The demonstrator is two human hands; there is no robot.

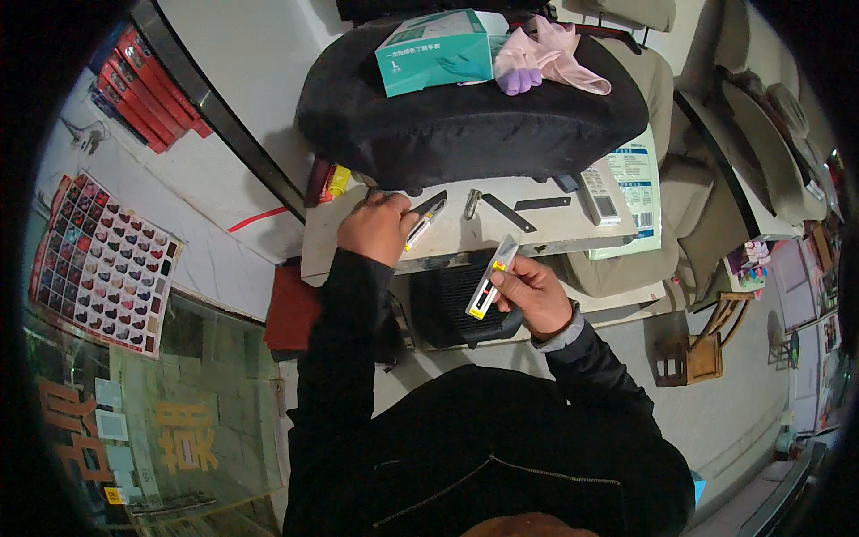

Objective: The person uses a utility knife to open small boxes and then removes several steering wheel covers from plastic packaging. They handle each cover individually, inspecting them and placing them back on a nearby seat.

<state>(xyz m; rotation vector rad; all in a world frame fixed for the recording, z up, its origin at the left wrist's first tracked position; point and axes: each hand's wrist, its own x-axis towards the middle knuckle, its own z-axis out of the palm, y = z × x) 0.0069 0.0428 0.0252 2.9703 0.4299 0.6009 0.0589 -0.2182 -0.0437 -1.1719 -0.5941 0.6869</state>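
Note:
My right hand (537,297) pinches a slim utility knife (488,288), pale with yellow parts and seemingly in a clear sleeve, tilted over the table's near edge. On the left side of the white table (573,234) rests my left hand (374,228), its fingers curled and their tips hidden, so what they hold cannot be made out. Just right of it lies a second white and yellow utility knife (424,229), beside a dark blade strip (431,202). Further right are a small metal piece (472,204) and two dark blade strips, one slanted (508,213), one nearly level (543,203).
Behind the table stands a black-covered chair (465,134) bearing a green glove box (436,58) and pink-purple gloves (546,58). A white remote control (599,194) lies at the table's right. Under the front edge is a black ribbed object (447,309); a wooden stool (702,353) stands right.

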